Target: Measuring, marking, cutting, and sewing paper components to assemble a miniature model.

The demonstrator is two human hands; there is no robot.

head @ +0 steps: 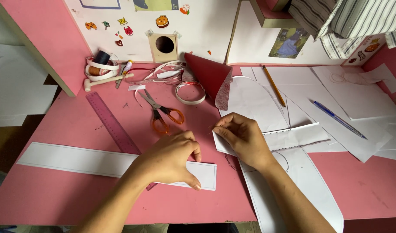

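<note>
Paper strip (293, 137) sat on the right side of the pink bench (68, 203), its left end pinched by the right hand (243, 138). Left hand (172, 157) pressed down on a long white strip (77, 159) nearer, fingers curled. Orange scissors (163, 114) and a purple ruler (109, 123) lay just beyond.

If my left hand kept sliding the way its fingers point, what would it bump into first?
The left hand points right along the long white paper strip. Past that strip's end, it would probably first meet the right hand pinching a folded white paper strip, though the exact line is uncertain.
</note>
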